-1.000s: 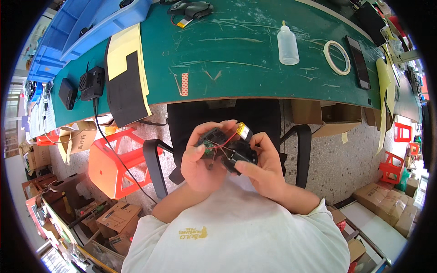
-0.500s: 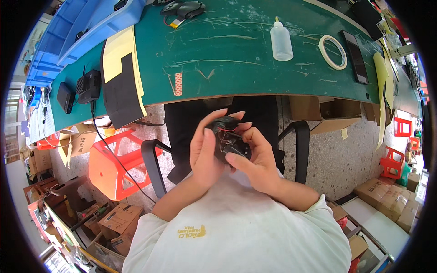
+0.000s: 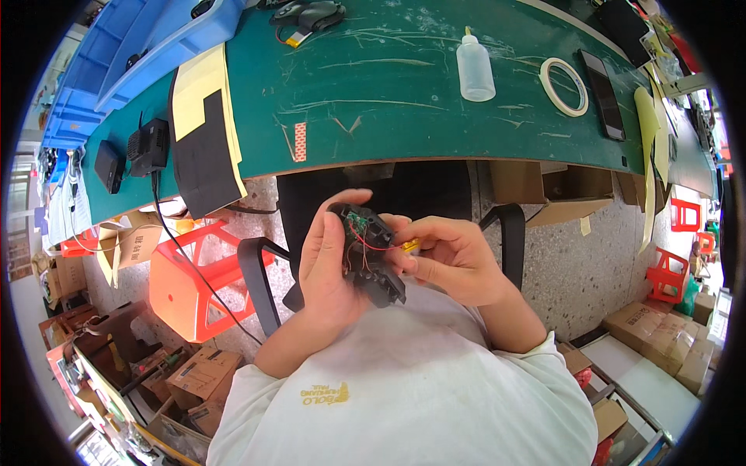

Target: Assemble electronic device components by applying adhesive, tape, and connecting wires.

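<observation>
My left hand (image 3: 320, 268) is wrapped round an opened black plastic device (image 3: 379, 287), held above my lap in front of the bench. A green circuit board (image 3: 359, 220) shows in its upper part, with thin red wires (image 3: 362, 237) running out of it. My right hand (image 3: 462, 260) pinches a small battery with yellow tape (image 3: 412, 246) just to the right of the device. The red wires lead toward this battery. Most of the battery is covered by my fingers.
On the green bench (image 3: 388, 93) stand a squeeze bottle (image 3: 475, 71), a tape roll (image 3: 564, 87) and a phone (image 3: 601, 93). Another black device with a battery (image 3: 309, 15) lies at the back. Blue bins (image 3: 167, 58) sit left. Below are a red stool (image 3: 186, 287) and black chair armrests (image 3: 511, 241).
The device has turned in my left hand, baring its circuit board and wires. My right hand has shifted right, off the casing, and now pinches the battery.
</observation>
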Tool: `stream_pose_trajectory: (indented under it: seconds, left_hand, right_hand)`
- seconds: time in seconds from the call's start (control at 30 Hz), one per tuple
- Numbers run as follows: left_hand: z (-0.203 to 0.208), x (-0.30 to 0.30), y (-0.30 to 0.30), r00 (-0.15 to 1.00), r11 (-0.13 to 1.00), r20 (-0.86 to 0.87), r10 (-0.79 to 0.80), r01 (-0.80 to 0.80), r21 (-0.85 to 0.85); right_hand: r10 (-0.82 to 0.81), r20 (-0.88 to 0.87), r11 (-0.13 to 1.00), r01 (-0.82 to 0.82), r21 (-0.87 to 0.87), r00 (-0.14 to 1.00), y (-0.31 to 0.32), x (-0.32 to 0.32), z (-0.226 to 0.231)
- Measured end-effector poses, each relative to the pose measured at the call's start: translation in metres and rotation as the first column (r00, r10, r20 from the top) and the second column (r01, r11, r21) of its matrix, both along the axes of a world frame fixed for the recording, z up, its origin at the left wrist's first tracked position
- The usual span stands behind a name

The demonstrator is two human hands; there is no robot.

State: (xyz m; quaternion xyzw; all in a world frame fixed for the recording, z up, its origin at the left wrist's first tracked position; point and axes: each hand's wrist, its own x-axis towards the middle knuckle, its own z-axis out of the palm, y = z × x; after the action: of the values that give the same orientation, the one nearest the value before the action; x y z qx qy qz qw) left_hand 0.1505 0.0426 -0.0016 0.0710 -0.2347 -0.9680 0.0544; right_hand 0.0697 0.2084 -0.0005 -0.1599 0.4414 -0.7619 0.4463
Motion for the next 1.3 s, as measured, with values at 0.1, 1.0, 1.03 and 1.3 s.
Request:
stream_pose_trajectory:
  seconds: [0.1, 1.0, 1.03, 1.3]
  left_hand:
    - [0.002, -0.002, -0.003, 0.994, 0.987, 0.104, 0.021, -0.004, -0.158]
    - [-0.011, -0.003, 0.003, 0.993, 0.511, -0.027, 0.118, -0.084, -0.855]
    - [-0.010, -0.004, 0.002, 0.994, 0.474, -0.013, 0.112, -0.065, -0.878]
    - [0.002, -0.005, -0.009, 0.998, 0.247, -0.061, 0.021, -0.064, -0.967]
  right_hand:
    - [-0.115, -0.150, 0.987, 0.130, 0.096, 0.982, 0.004, 0.004, -0.001]
    - [-0.175, -0.963, 0.841, 0.477, -0.255, -0.206, -0.017, -0.005, 0.007]
    - [-0.183, -0.954, 0.842, 0.463, -0.276, -0.237, -0.018, -0.006, 0.006]
    - [-0.258, -0.919, 0.819, 0.437, -0.372, -0.299, -0.023, -0.011, -0.005]
